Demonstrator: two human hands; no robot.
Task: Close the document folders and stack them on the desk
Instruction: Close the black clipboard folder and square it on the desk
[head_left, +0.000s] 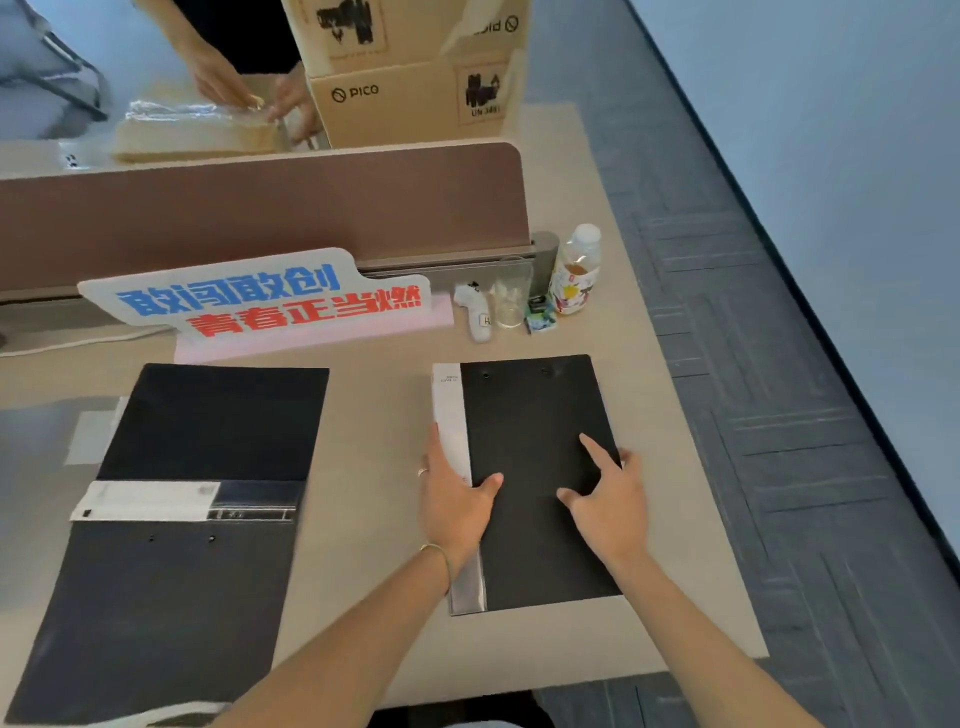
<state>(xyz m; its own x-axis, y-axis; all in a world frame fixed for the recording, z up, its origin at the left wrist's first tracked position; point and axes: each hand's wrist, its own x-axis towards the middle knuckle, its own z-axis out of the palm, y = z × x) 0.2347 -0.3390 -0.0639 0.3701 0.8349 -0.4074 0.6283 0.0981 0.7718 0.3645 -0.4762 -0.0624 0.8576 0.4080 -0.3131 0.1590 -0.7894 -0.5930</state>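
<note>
A closed black folder (524, 415) with a white spine label lies flat on the desk (374, 426), right of centre. My left hand (454, 499) rests on its spine edge, fingers along the label. My right hand (608, 493) presses flat on the cover, fingers spread. To the left, a second black folder (208, 421) lies wide open, its white-labelled spine across the middle and both covers flat.
A white sign with blue and red characters (260, 296) stands against the brown divider (260, 208). A bottle (575, 270), a glass (511, 293) and a white thermometer (475, 312) sit at the back right. Beyond the divider another person's hands handle a wrapped package beside cardboard boxes (410, 98).
</note>
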